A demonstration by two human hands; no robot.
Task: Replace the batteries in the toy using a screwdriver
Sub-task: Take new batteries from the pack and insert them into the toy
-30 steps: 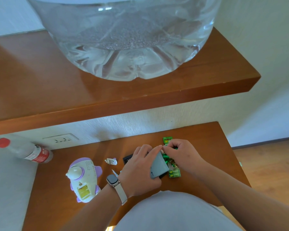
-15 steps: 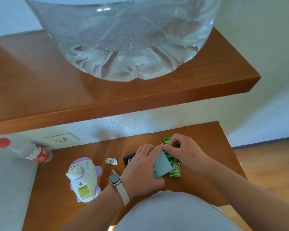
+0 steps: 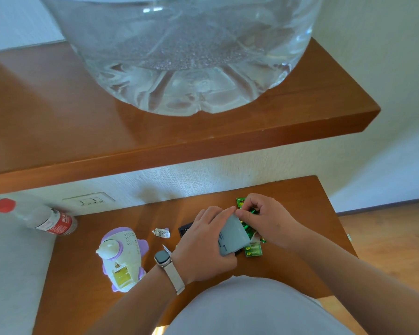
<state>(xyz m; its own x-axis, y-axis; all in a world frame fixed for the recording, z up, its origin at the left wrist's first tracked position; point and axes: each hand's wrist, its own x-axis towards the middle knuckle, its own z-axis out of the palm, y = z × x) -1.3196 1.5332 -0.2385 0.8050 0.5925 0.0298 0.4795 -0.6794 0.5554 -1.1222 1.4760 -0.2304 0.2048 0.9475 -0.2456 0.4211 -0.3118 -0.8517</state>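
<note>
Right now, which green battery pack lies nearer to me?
The green pack beside the lower corner of the grey box that your left hand holds. The other pack lies farther back, behind your right hand, which pinches green foil.

We see a wooden shelf (image 3: 58,122) above the worktop (image 3: 82,274), a cream wall (image 3: 203,180) with a socket (image 3: 88,201) behind it, wood floor (image 3: 385,238) to its right

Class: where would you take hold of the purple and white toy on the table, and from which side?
Grip the toy across its white middle, from above, fingers down its two long sides. It lies flat with the open battery bay facing up, so avoid that end; the knob and purple fins look too small to hold firmly.
</note>
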